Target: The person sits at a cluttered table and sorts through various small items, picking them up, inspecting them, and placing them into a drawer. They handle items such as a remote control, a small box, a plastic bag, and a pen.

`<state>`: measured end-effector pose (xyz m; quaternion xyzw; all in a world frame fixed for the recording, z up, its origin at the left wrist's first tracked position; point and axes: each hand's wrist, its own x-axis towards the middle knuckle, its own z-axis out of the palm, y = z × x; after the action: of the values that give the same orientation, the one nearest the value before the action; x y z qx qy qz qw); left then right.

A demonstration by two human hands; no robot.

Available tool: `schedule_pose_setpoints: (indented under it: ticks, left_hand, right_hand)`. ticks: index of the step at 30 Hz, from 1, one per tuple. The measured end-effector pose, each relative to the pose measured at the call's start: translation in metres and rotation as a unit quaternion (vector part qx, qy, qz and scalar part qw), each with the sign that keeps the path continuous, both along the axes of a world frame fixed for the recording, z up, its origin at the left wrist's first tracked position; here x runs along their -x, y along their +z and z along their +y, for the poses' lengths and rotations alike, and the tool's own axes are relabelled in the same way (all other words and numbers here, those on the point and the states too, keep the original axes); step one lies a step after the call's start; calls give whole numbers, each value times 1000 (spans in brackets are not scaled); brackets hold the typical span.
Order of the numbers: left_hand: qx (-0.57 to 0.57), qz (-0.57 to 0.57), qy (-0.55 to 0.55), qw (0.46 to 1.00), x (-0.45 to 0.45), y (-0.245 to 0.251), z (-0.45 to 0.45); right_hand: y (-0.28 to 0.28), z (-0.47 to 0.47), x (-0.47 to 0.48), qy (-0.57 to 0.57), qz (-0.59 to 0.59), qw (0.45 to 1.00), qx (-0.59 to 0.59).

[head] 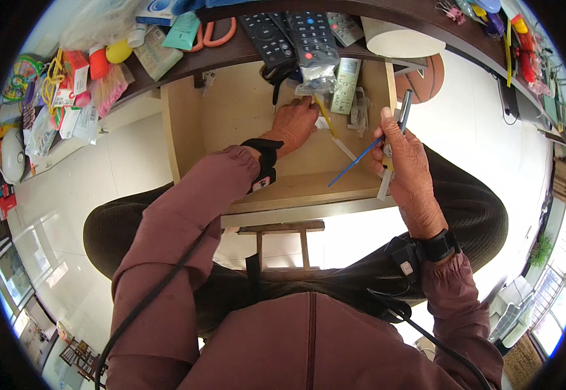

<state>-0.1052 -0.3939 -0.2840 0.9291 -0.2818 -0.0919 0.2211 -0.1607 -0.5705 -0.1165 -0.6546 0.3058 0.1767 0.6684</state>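
An open wooden drawer lies before me between my knees. My left hand reaches down into it, below a remote control partly wrapped in clear plastic. Close to those fingertips runs a thin yellow strip; whether they grip anything is hidden. Above the drawer's right side, my right hand holds a silver and dark pen together with a thin blue stick. A white strip shows below that palm. A pale green remote control rests at the drawer's back right, beside a clear plastic packet.
Along the dark tabletop above the drawer are a black remote control, orange-handled scissors, a green tube and a white round container. A basketball sits on the floor behind. Cables trail from both wrist straps.
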Motion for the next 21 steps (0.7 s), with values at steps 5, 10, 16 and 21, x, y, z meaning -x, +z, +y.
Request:
schedule_pose_setpoints:
  ticks: [5,10,16,21]
  left_hand:
    - [-21,-22,39,999,4,-11,-12]
    - [-51,198,86,975,-3,10,9]
    - [316,509,168,783,12,73,27]
    - [465,498,117,723,29,110,-3]
  right_hand:
    - [-19,-1,-5,-45,-10,994,-95]
    - [-28,-5,-7,-72,50,985,-146]
    - [-27,-1,-7,-27,58,988,-139]
    - [-28,4,-5,-29,-6,990,-135]
